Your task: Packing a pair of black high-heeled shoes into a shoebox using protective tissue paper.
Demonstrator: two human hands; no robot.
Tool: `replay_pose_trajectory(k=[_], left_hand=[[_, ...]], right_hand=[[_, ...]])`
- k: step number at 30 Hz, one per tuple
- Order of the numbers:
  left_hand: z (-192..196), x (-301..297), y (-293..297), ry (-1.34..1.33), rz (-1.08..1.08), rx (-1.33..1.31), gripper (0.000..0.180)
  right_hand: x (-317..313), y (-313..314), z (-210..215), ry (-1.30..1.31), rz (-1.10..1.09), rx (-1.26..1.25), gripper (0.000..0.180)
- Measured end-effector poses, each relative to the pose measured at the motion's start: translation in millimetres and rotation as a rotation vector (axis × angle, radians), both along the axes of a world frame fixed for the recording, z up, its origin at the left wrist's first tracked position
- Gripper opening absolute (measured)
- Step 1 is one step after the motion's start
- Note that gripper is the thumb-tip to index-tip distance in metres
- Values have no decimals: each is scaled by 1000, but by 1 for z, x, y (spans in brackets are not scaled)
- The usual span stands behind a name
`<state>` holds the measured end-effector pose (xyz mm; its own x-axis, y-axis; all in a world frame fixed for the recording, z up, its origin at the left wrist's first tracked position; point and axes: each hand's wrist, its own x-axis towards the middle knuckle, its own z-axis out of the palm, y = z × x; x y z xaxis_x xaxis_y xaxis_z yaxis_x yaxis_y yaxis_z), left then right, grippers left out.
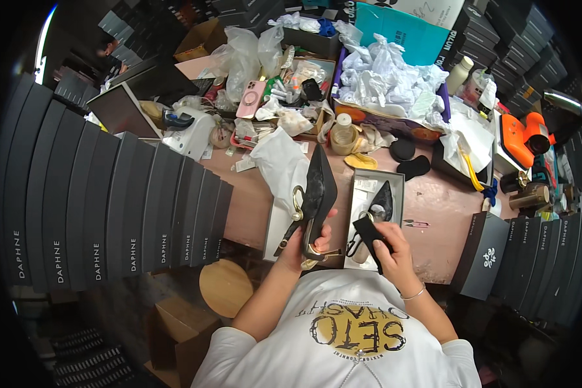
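Two black pointed shoes here: one shoe point(317, 194) is getting held up over the pink worktop point(433, 213), toe pointing away, and the second shoe point(381, 202) is lying in an open grey box point(363, 194). The left hand point(304, 249) is wrapping closed around the raised shoe's heel end. The right hand point(394, 255) is pinching one black cloth point(370, 234), forearm angling in from below.
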<state>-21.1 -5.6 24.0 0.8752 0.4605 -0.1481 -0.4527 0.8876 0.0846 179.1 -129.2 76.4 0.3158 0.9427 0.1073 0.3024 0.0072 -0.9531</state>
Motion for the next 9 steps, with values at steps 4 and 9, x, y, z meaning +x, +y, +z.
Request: replay_pose_trajectory(k=[4,9], left_hand=[[-1,8,-5,50,-45,70,61],[4,14,-13,139,-48,27,70]], right_hand=[[5,8,23,-95,28,65,33],[10,5,23,-157,85,109,34]])
